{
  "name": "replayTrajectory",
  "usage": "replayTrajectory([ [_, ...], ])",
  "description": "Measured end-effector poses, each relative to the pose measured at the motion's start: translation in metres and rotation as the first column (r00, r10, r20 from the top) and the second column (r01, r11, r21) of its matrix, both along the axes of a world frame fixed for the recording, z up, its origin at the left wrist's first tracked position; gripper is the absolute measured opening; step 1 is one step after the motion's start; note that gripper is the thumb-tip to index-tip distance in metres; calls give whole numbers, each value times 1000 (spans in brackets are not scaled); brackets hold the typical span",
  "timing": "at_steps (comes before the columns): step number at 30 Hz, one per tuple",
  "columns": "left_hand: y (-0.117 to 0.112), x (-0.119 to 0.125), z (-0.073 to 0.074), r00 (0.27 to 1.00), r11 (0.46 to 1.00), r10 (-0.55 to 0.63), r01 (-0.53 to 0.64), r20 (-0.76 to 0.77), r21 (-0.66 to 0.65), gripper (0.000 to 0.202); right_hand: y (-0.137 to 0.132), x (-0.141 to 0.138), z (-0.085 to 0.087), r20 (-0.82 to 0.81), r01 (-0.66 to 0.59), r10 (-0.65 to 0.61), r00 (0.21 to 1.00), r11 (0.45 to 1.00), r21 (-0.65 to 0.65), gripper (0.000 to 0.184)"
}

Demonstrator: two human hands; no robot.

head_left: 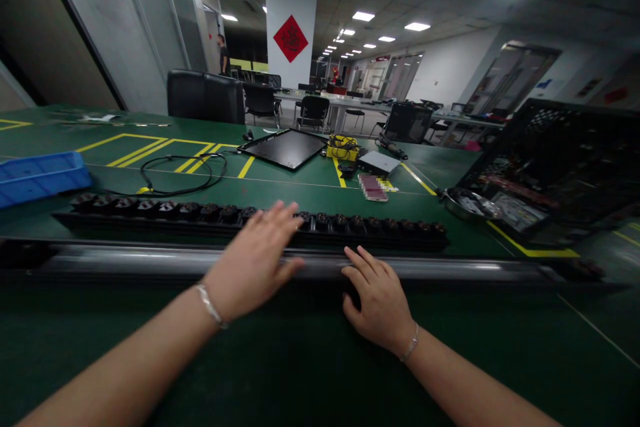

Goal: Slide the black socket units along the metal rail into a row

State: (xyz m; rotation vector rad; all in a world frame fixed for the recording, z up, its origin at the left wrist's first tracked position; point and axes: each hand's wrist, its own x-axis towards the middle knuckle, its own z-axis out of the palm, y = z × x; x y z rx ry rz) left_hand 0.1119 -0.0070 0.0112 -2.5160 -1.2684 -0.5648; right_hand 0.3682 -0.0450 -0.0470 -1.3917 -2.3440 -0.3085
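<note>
A long black bar (150, 260) with a glossy grey face lies across the green table in front of me. Just beyond it runs a long black strip (325, 230) bearing a row of several small dark rounded pieces. My left hand (253, 263) is over the middle of both, fingers stretched forward and thumb apart; it grips nothing. Whether its palm touches the bar I cannot tell. The fingertips of my right hand (380, 300) are at the bar's near side, right of its middle. Those fingers are spread and slightly bent, with nothing seen in them.
Left stands a blue bin (43, 177) beside a looped black cable (217, 173). Farther back are a flat black panel (287, 148), a yellow box (341, 147), a grey box (379, 163) and a phone (373, 187). A metal bowl (467, 205) and open black case (560, 167) stand right.
</note>
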Motion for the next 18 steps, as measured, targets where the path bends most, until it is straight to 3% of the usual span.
replayTrajectory([
  [2,-14,44,-25,989,991,-131,128,-64,-44,57,-1,1,2,-10,-26,27,1000,1000,14,34],
  [5,-20,61,-54,985,988,-145,138,-96,-75,62,1,10,8,-55,-108,114,992,989,102,33],
  [8,-18,55,-61,988,990,-108,97,-113,-106,61,13,40,18,-95,-137,168,981,953,272,26],
  [11,-16,52,-57,986,988,-111,96,-127,-117,59,31,97,28,-139,87,-29,990,897,433,20],
  [14,-16,54,-55,985,988,-114,98,-129,-119,56,43,172,29,-252,476,-404,879,737,480,30],
  [16,-16,55,-56,985,988,-114,99,-126,-116,54,41,223,22,-322,703,-632,705,563,436,44],
  [18,-16,55,-57,986,989,-114,101,-121,-112,53,35,268,10,-361,860,-785,504,418,292,60],
])
